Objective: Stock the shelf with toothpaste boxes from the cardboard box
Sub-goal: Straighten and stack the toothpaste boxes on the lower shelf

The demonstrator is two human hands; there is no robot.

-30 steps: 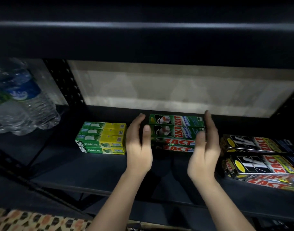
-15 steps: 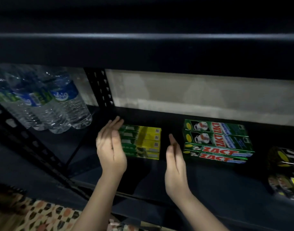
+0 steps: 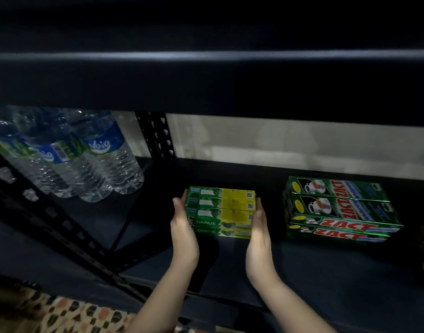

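Hands: left hand point(image 3: 183, 233) and right hand point(image 3: 259, 234), fingers straight, now pressed flat against both ends of Darlie toothpaste stack point(image 3: 221, 211); half a second ago, apart from it. Stack on shelf point(image 3: 302, 272). Zact toothpaste stack point(image 3: 338, 210) right; water bottles point(image 3: 86, 159) far left.

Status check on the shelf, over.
Left hand and right hand flat against ends of Darlie stack. Stack sits on shelf. Zact boxes apart, nothing blocking.
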